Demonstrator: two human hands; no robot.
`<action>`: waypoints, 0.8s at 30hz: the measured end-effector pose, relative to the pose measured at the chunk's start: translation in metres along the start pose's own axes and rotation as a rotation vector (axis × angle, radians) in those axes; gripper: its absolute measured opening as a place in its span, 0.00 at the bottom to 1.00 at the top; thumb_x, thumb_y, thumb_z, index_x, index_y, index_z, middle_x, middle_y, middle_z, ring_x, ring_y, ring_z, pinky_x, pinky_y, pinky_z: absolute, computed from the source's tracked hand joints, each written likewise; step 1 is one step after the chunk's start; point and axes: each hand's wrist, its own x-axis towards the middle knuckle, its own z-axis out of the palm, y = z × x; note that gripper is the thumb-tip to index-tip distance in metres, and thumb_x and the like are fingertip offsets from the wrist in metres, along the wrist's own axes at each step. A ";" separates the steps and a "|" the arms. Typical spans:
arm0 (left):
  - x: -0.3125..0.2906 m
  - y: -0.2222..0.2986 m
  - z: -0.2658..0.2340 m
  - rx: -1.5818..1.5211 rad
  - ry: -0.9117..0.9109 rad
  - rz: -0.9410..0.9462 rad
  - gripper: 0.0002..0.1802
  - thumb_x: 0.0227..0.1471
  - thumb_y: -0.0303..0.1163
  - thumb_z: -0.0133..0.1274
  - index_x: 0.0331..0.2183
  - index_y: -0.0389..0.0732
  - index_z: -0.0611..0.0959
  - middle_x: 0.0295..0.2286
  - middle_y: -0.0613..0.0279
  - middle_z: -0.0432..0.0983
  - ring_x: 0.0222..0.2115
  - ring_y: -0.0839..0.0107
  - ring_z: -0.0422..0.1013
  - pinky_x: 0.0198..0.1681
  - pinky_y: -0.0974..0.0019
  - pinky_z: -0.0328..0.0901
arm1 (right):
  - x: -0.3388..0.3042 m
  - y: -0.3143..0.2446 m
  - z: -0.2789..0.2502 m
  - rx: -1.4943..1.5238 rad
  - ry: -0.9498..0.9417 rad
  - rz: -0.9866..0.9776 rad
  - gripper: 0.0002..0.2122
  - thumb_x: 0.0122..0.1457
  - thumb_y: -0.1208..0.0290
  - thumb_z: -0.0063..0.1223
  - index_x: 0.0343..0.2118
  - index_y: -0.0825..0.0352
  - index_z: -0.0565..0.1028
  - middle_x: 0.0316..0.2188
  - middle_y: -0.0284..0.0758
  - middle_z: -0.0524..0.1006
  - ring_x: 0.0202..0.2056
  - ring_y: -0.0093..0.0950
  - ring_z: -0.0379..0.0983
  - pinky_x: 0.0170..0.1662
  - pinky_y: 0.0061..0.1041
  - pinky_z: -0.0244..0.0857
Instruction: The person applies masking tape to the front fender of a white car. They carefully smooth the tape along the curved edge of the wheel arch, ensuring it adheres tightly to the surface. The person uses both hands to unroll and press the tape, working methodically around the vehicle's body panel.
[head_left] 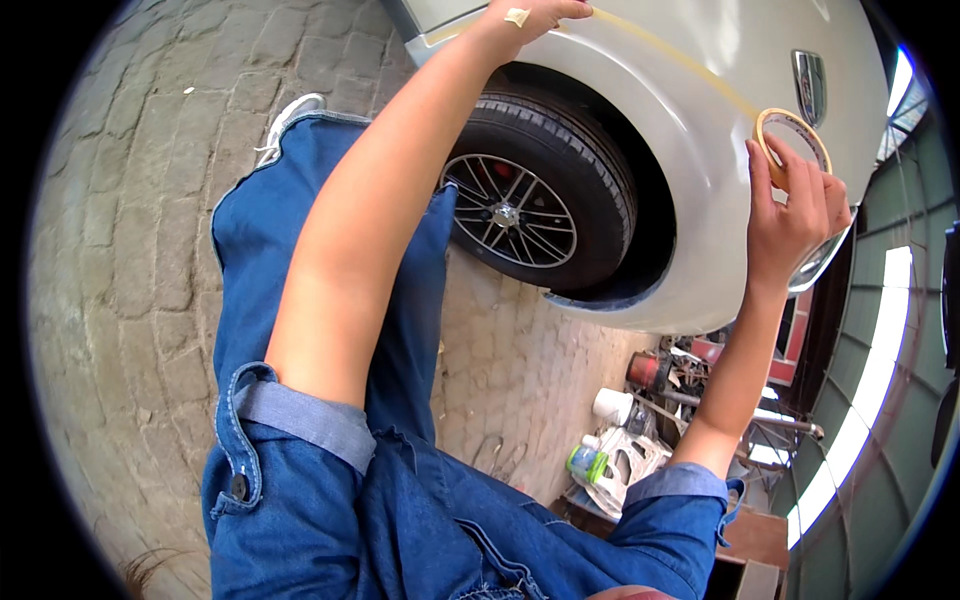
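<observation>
My right hand point(795, 215) grips a roll of masking tape point(818, 143) beside the pale car fender point(690, 180). A yellowish tape strip point(680, 58) runs from the roll toward my left hand point(530, 22) at the top edge. A visible finger of that hand stretches out and touches the strip's far part; its other fingers are partly cut off by the frame. Stuck on the back of my left hand is a small torn bit of tape point(517, 17). More yellowish tape point(440, 36) shows on the bodywork left of my wrist.
Below my left forearm sits the car's wheel point(510, 215) in its arch. A chrome trim piece point(809, 88) is near the roll. At lower right are a white bucket point(612, 405), a green-lidded tub point(588, 464) and assorted clutter. Stone paving point(130, 240) covers the ground.
</observation>
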 end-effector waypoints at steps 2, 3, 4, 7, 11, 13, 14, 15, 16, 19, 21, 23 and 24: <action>0.003 -0.008 -0.003 0.036 -0.011 0.000 0.08 0.48 0.29 0.62 0.33 0.40 0.84 0.30 0.63 0.80 0.31 0.74 0.73 0.38 0.68 0.67 | 0.005 -0.006 0.011 0.008 0.001 -0.004 0.09 0.49 0.60 0.69 0.32 0.52 0.83 0.19 0.15 0.73 0.32 0.19 0.67 0.46 0.25 0.51; 0.007 -0.019 -0.004 0.035 -0.006 0.062 0.07 0.48 0.28 0.61 0.34 0.41 0.85 0.30 0.63 0.81 0.32 0.73 0.74 0.38 0.68 0.67 | 0.008 -0.008 0.018 0.013 0.005 -0.008 0.09 0.49 0.59 0.69 0.32 0.52 0.83 0.19 0.15 0.73 0.32 0.19 0.67 0.46 0.25 0.51; 0.013 -0.028 -0.008 0.036 -0.003 0.037 0.08 0.48 0.28 0.61 0.34 0.41 0.85 0.30 0.63 0.81 0.32 0.73 0.74 0.38 0.68 0.68 | 0.009 -0.009 0.026 0.015 0.019 -0.020 0.09 0.49 0.59 0.69 0.32 0.52 0.83 0.20 0.16 0.73 0.32 0.19 0.67 0.46 0.25 0.51; 0.022 -0.043 -0.011 0.043 -0.004 -0.004 0.07 0.47 0.28 0.61 0.32 0.40 0.84 0.29 0.61 0.81 0.31 0.70 0.75 0.37 0.66 0.69 | 0.013 -0.014 0.040 -0.007 0.016 -0.069 0.09 0.48 0.60 0.70 0.32 0.52 0.83 0.21 0.17 0.74 0.32 0.20 0.67 0.46 0.25 0.51; 0.040 -0.067 -0.010 0.064 -0.034 0.104 0.10 0.46 0.30 0.64 0.34 0.39 0.85 0.27 0.61 0.80 0.28 0.74 0.73 0.35 0.67 0.69 | 0.014 -0.019 0.051 -0.004 -0.014 -0.042 0.09 0.48 0.61 0.70 0.32 0.52 0.83 0.22 0.18 0.72 0.31 0.20 0.67 0.46 0.25 0.52; 0.042 -0.071 -0.006 0.071 0.021 0.078 0.06 0.46 0.29 0.63 0.29 0.39 0.87 0.26 0.63 0.80 0.28 0.74 0.73 0.36 0.68 0.69 | 0.011 -0.019 0.057 0.020 -0.025 -0.023 0.09 0.48 0.62 0.70 0.33 0.52 0.83 0.21 0.18 0.72 0.32 0.20 0.68 0.46 0.25 0.51; 0.044 -0.075 -0.004 0.083 0.014 0.055 0.06 0.46 0.29 0.62 0.30 0.39 0.87 0.26 0.63 0.80 0.28 0.74 0.73 0.36 0.68 0.69 | 0.009 -0.019 0.058 0.022 -0.039 -0.011 0.09 0.48 0.62 0.70 0.33 0.52 0.83 0.21 0.18 0.72 0.32 0.20 0.68 0.46 0.24 0.51; 0.046 -0.078 -0.002 0.095 0.007 0.033 0.07 0.46 0.29 0.62 0.31 0.39 0.87 0.27 0.63 0.81 0.28 0.74 0.74 0.36 0.68 0.69 | 0.007 -0.020 0.060 0.024 -0.053 -0.001 0.09 0.48 0.62 0.70 0.33 0.52 0.83 0.21 0.18 0.72 0.32 0.20 0.68 0.46 0.24 0.51; 0.048 -0.081 -0.002 0.128 0.011 0.052 0.07 0.45 0.29 0.61 0.31 0.39 0.87 0.27 0.62 0.81 0.29 0.74 0.75 0.37 0.68 0.69 | 0.008 -0.021 0.062 0.025 -0.048 -0.005 0.09 0.48 0.62 0.70 0.32 0.52 0.83 0.21 0.18 0.71 0.31 0.20 0.68 0.46 0.23 0.51; 0.052 -0.093 0.002 0.107 0.069 0.087 0.09 0.43 0.29 0.61 0.31 0.40 0.88 0.26 0.62 0.82 0.28 0.73 0.76 0.37 0.69 0.70 | 0.003 -0.027 0.067 0.016 -0.068 0.001 0.09 0.48 0.62 0.70 0.33 0.52 0.84 0.20 0.18 0.72 0.31 0.20 0.67 0.46 0.23 0.51; 0.052 -0.092 0.003 0.121 0.090 0.075 0.09 0.40 0.29 0.61 0.29 0.42 0.88 0.26 0.62 0.83 0.29 0.73 0.78 0.36 0.69 0.71 | 0.001 -0.028 0.069 0.005 -0.065 0.003 0.09 0.48 0.62 0.71 0.33 0.51 0.84 0.20 0.17 0.72 0.31 0.20 0.67 0.46 0.23 0.51; 0.051 -0.089 0.005 0.143 0.105 0.068 0.09 0.39 0.29 0.61 0.28 0.43 0.88 0.26 0.62 0.83 0.29 0.73 0.78 0.36 0.69 0.71 | 0.000 -0.029 0.071 -0.006 -0.064 0.006 0.09 0.48 0.62 0.71 0.32 0.51 0.84 0.19 0.17 0.73 0.30 0.20 0.67 0.46 0.23 0.51; 0.049 -0.087 0.007 0.170 0.131 0.067 0.08 0.39 0.30 0.60 0.27 0.44 0.88 0.26 0.62 0.83 0.28 0.71 0.78 0.36 0.69 0.72 | 0.001 -0.030 0.071 -0.012 -0.065 0.009 0.09 0.48 0.62 0.71 0.32 0.51 0.84 0.19 0.17 0.73 0.30 0.20 0.67 0.46 0.23 0.51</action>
